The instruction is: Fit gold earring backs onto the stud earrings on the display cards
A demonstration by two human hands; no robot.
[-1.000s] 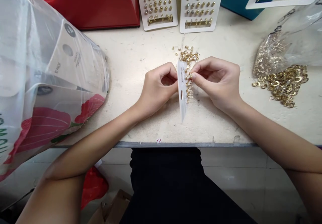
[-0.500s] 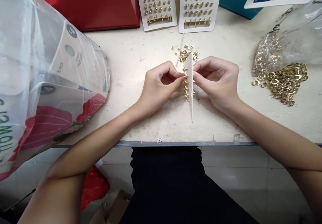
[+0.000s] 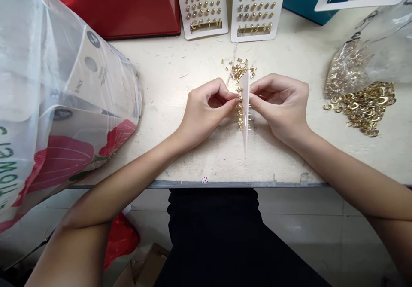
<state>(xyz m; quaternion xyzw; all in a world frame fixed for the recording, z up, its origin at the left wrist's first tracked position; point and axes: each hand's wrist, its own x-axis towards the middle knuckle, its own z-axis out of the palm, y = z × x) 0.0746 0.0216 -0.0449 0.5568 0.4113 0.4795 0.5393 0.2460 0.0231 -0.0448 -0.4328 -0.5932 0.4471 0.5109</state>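
Atop a workbench, gold earring pieces, tiled floor below

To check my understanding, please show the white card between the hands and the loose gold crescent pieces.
White card (image 3: 245,143): head view, lower part.
Gold crescent pieces (image 3: 365,111): head view, middle of pile.

Left hand and right hand pinching a white earring card, gold earrings along it, loose gold pieces beyond
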